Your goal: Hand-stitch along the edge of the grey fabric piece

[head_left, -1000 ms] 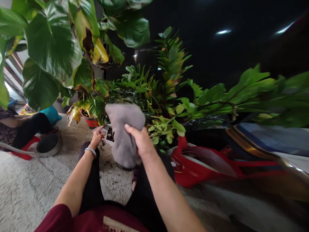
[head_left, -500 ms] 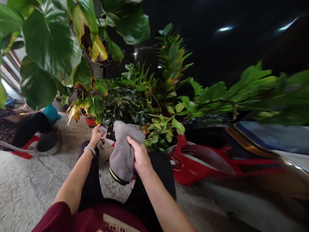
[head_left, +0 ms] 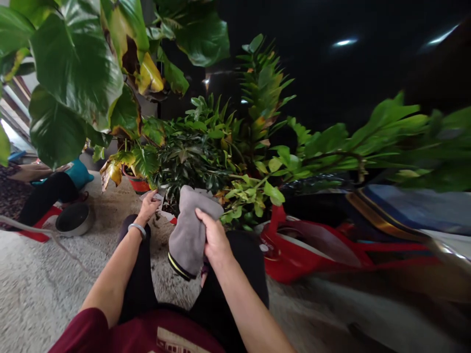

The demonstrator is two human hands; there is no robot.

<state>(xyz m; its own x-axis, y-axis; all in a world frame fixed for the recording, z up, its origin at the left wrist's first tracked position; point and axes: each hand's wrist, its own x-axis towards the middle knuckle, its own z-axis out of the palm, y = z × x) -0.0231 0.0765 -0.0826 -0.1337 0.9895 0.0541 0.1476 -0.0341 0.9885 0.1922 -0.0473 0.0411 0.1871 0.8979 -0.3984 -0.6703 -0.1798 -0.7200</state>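
right hand (head_left: pixel 213 240) has its fingers closed round a grey cloth (head_left: pixel 189 230), pinching the right edge near the top; the cloth hangs in front of the lap, just below the dark-leaved plant (head_left: pixel 191 164). left hand (head_left: pixel 149 206) is up at that plant's white pot (head_left: pixel 162 200), fingers curled on the rim or a small pale tag there, can't tell which. cloth looks soft, light, limp: it drapes from the grip with its dark, yellow-striped hem (head_left: pixel 180 267) lowest, so it should bunch easily and likely won't slip; best held bunched in the palm or by a folded edge, not a single corner. leaves look thin and bendy, probably want support from below when pressed. hidden: most of the white pot sits behind cloth and foliage, soil not visible, left fingertips partly blocked. big leaves (head_left: pixel 73 63) top left cut by the frame. right side is blurred, red object (head_left: pixel 305 250) unclear. another person's legs (head_left: pixel 44 193) and a grey bowl (head_left: pixel 73 220) on the carpet (head_left: pixel 37 284) at left.
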